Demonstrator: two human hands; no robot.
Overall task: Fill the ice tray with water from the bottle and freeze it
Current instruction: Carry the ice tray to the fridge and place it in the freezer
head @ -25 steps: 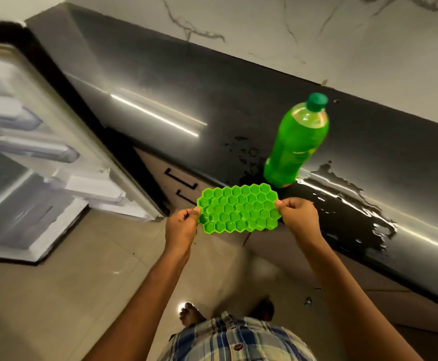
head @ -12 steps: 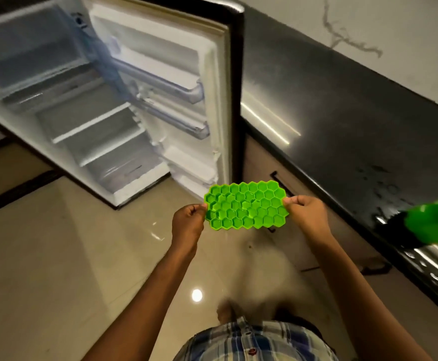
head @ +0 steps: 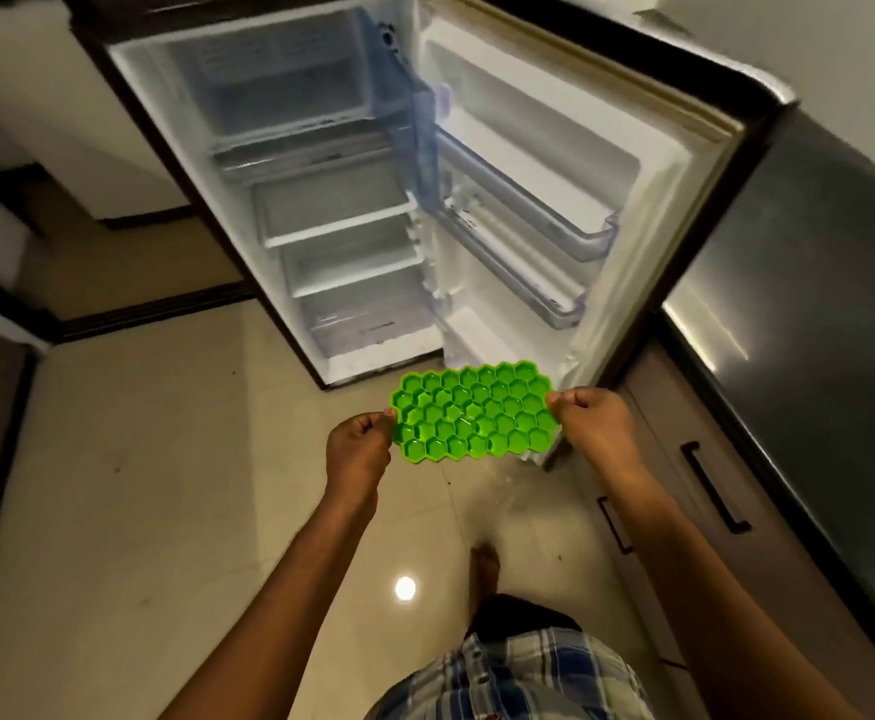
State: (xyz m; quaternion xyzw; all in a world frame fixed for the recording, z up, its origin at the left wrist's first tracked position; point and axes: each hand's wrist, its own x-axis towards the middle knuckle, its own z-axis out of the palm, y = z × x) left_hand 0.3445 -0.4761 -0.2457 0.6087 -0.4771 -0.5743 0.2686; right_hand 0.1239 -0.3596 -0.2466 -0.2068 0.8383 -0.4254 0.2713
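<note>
A bright green honeycomb ice tray (head: 474, 413) hangs level in front of me, held at both short ends. My left hand (head: 360, 449) pinches its left edge and my right hand (head: 599, 426) pinches its right edge. Water glints in some cells, and drops fall from the tray's near right corner toward the floor. Straight ahead stands the open fridge (head: 321, 210), its freezer box at the top and bare white shelves below. The bottle is out of view.
The fridge door (head: 570, 174) swings open to the right, with shelf rails on its inside. A dark shiny counter (head: 814, 283) runs along the right above drawers with black handles (head: 713, 485). Beige floor tiles (head: 165, 511) lie below; my bare foot (head: 484, 558) is on them.
My view has swung left from the counter and green bottle to the open fridge. The tray stays in both hands and has moved closer to the fridge.
</note>
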